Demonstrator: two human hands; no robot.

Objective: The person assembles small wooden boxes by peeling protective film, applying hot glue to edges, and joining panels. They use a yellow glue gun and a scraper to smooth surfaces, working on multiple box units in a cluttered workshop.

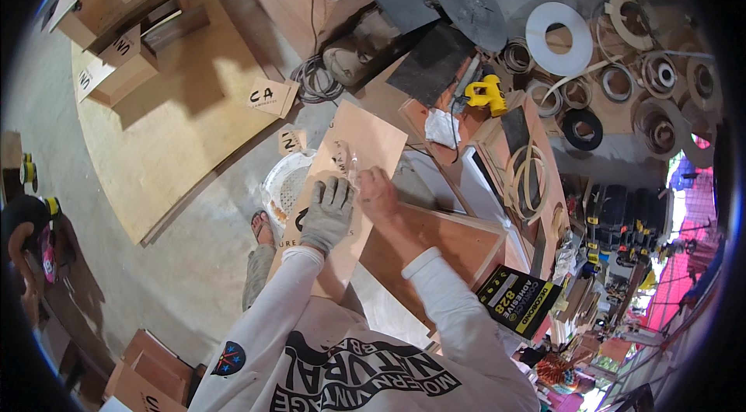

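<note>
A narrow, light wooden panel (371,130) with dark printing slants across in front of me. My left hand (326,214), in a grey work glove, lies on it with fingers stretched out. Just to its right, my bare right hand (378,194) is closed low over the panel. By its fingertips there is a small clear, shiny patch (353,164); what the fingers hold is too small to tell. Partly hidden beneath the panel is a round white perforated plastic piece (284,180), with a small printed wood scrap (292,142) beside it.
On the right stand a wooden box (435,245), a black-and-yellow container (518,302), a yellow power tool (486,96) and several edging rolls (558,39). A large plywood sheet (186,124) bearing wooden box units lies left. Coiled cable (317,82) lies ahead; another person (31,229) bends at far left.
</note>
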